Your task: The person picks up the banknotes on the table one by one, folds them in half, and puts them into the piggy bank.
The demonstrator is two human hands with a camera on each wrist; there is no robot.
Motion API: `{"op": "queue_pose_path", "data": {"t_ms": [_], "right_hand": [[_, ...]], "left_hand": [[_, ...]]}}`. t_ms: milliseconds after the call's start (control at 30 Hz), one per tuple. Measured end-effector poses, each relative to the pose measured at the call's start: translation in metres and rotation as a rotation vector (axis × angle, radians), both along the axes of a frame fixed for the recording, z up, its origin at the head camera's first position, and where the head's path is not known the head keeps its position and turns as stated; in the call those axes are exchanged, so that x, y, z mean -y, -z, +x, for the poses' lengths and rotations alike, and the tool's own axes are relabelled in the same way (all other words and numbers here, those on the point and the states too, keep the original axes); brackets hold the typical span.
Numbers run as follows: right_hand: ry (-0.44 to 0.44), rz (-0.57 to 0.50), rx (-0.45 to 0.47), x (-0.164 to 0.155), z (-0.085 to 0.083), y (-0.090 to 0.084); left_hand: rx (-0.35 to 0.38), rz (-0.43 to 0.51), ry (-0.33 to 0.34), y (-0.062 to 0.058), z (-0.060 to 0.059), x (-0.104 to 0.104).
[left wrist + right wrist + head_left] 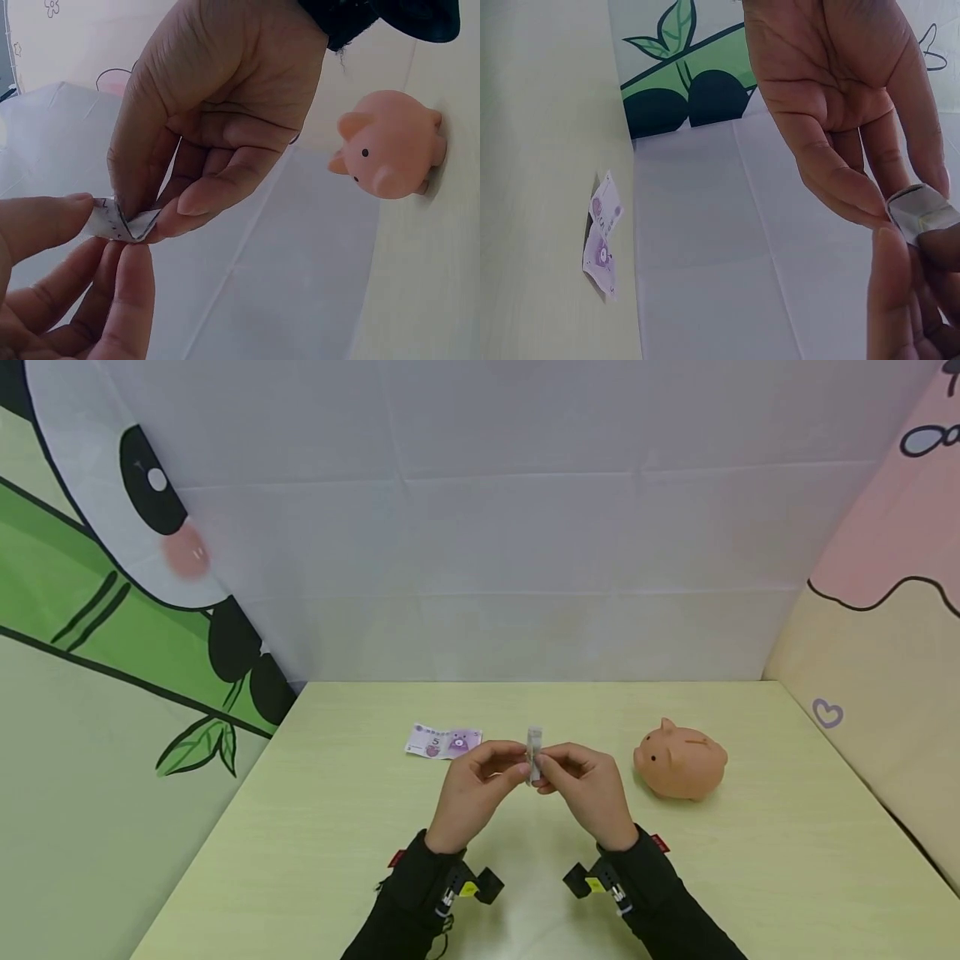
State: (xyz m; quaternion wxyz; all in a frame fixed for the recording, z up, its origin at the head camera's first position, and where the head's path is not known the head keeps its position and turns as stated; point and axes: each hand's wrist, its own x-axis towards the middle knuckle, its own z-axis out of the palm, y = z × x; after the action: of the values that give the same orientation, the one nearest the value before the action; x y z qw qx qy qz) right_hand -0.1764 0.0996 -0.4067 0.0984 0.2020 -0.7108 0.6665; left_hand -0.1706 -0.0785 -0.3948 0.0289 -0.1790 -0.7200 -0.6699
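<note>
Over the middle of the table, both hands hold a small folded paper note (534, 745). My left hand (474, 793) pinches it between thumb and fingers from the left. My right hand (594, 795) pinches its other side. In the left wrist view the folded paper (105, 219) is whitish with dark print and bent into a V-shaped crease. Close up in the right wrist view, it is a narrow strip (922, 206) between the fingertips. Behind the left hand, a purple play banknote (442, 742) marked with a 5 and a bear lies creased on the table.
An orange piggy bank (681, 762) stands on the table to the right of the hands, with a slot on its back. The pale wooden table (315, 877) ends at a white cloth backdrop (525, 635). Cartoon-printed cloths hang at the left and right.
</note>
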Motion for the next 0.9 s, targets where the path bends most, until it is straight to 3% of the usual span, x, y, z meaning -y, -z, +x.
{"op": "queue_pose_path", "data": {"t_ms": [200,900], "right_hand": [[-0.025,-0.001,-0.024,0.0002,0.0002,0.0011],[-0.073,0.038,0.050,-0.0002,0.0005,-0.0012]], "left_hand": [[0.004,-0.003,0.005,0.0014,-0.0005,0.0002],[-0.002,0.011,-0.017,0.0027,-0.0010,-0.0007]]}}
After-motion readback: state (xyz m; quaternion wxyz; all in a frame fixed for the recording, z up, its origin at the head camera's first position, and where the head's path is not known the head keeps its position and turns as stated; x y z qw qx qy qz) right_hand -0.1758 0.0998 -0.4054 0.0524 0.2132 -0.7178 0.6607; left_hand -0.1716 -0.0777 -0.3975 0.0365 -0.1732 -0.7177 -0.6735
